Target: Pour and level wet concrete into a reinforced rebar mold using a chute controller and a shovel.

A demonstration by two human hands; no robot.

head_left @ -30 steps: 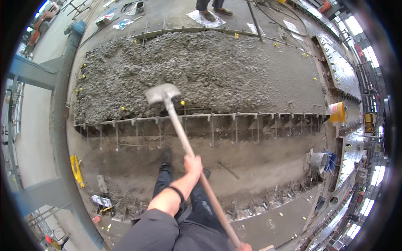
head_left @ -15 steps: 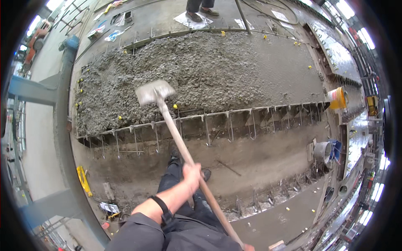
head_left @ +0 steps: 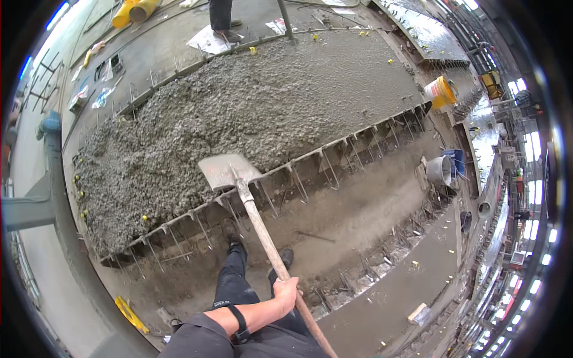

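My left hand (head_left: 287,293) is closed around the wooden shaft of a shovel (head_left: 262,230). The flat, grey-smeared blade lies over the near edge of a bed of wet concrete (head_left: 179,143), just at the formwork edge (head_left: 334,143); whether it touches the concrete I cannot tell. Beyond my hand the shaft runs down to the lower edge of the picture. My right hand is out of view. Rough and lumpy on the left, the concrete looks smoother toward the right.
Bent steel bars (head_left: 298,185) stick out along the formwork's near side, close to my feet. A yellow bucket (head_left: 440,92) stands at the bed's right end, and a grey bucket (head_left: 439,170) lies nearer. Another person's legs (head_left: 220,15) show at the far side. A yellow tool (head_left: 131,315) lies lower left.
The shovel blade has come back toward me, from above the concrete to its near edge. The view has turned and shifted right. My right hand, partly visible before at the bottom, has left the picture.
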